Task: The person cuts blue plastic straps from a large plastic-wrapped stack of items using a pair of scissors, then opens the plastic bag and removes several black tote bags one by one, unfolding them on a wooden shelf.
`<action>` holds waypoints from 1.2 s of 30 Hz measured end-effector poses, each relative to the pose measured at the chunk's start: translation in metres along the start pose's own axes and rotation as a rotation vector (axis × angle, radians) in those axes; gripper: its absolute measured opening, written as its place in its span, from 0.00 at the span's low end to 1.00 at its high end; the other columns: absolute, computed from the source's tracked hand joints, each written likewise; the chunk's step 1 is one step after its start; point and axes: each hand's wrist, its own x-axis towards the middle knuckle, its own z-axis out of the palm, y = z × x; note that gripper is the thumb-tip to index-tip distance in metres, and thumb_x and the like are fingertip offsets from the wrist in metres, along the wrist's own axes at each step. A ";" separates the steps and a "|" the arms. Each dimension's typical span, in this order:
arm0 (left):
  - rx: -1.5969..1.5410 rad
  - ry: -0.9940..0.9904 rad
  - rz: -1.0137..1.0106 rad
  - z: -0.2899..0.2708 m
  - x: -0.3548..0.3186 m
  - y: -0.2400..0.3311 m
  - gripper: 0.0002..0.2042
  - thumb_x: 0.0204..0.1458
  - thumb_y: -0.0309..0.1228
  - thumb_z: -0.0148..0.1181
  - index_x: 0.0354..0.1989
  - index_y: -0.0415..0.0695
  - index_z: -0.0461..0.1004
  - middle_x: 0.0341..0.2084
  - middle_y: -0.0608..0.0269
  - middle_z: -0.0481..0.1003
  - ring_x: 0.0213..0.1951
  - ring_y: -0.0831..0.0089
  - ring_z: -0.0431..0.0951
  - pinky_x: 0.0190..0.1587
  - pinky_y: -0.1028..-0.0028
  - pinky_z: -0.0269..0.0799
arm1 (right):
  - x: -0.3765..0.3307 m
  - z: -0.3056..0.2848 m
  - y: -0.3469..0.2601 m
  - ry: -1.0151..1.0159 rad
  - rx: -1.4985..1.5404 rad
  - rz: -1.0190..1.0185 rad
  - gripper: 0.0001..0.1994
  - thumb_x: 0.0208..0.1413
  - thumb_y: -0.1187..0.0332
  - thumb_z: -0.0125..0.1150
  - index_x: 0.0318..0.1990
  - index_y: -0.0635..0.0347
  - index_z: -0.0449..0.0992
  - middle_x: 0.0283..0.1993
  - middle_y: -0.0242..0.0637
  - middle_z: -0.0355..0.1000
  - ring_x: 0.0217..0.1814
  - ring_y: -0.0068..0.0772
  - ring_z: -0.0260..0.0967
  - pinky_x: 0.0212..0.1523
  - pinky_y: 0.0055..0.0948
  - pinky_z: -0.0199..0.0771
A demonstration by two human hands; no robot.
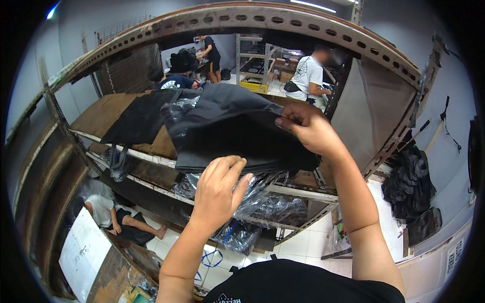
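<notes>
A stack of black fabric sheets (pixel 227 139) lies on the shelf in front of me, over crumpled clear plastic wrap (pixel 262 194). My right hand (pixel 308 126) pinches the edge of the top black fabric sheet (pixel 227 98) between thumb and fingers and holds it lifted, so it bows up off the stack. My left hand (pixel 220 187) rests at the near edge of the stack, its fingers stretched out and its thumb apart. Whether its fingertips press on the fabric is hard to see.
Another black sheet (pixel 139 118) lies on the brown shelf board at left. A perforated metal beam (pixel 242 20) crosses above. Black bundles (pixel 409 187) hang at right. A person sits low at left (pixel 103 212); others are beyond the rack, one in a white shirt (pixel 305 76).
</notes>
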 end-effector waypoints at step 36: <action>-1.026 0.278 -0.678 0.060 0.023 -0.003 0.13 0.63 0.34 0.65 0.35 0.34 0.78 0.31 0.57 0.81 0.34 0.74 0.82 0.39 0.73 0.82 | -0.030 0.017 -0.017 -0.135 -0.058 -0.215 0.08 0.51 0.71 0.72 0.31 0.66 0.80 0.30 0.44 0.78 0.32 0.38 0.76 0.36 0.35 0.73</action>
